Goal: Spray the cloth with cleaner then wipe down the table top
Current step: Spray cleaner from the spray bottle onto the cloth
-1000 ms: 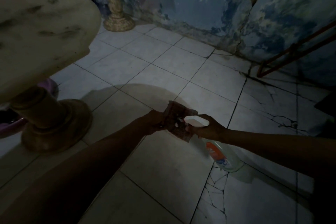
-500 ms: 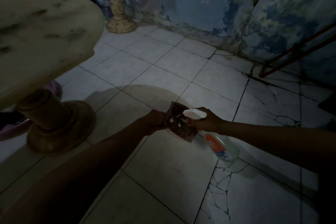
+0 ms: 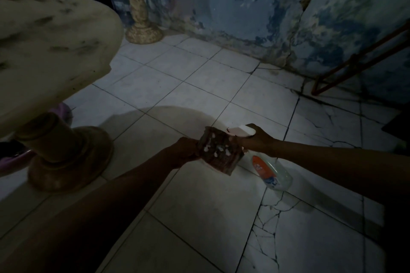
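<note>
My left hand [image 3: 185, 149] holds a folded brownish cloth [image 3: 218, 153] upright over the floor, low in the middle of the view. White foam spots dot the face of the cloth. My right hand [image 3: 258, 138] grips a clear spray bottle [image 3: 271, 169] with a white trigger head and an orange-blue label, its nozzle a few centimetres from the cloth. The round pale stone table top [image 3: 51, 51], smudged with dark marks, stands at the left on a thick pedestal [image 3: 64, 153].
The floor is white tile [image 3: 199, 206], cracked at the right. A second stone pedestal [image 3: 140, 26] stands by the peeling blue wall. A reddish metal frame [image 3: 355, 62] leans at the right wall. Something purple [image 3: 13, 157] lies behind the table's base.
More white foam has appeared on the cloth. Both hands have stayed close together, the bottle tilting a little while my view shifted slightly.
</note>
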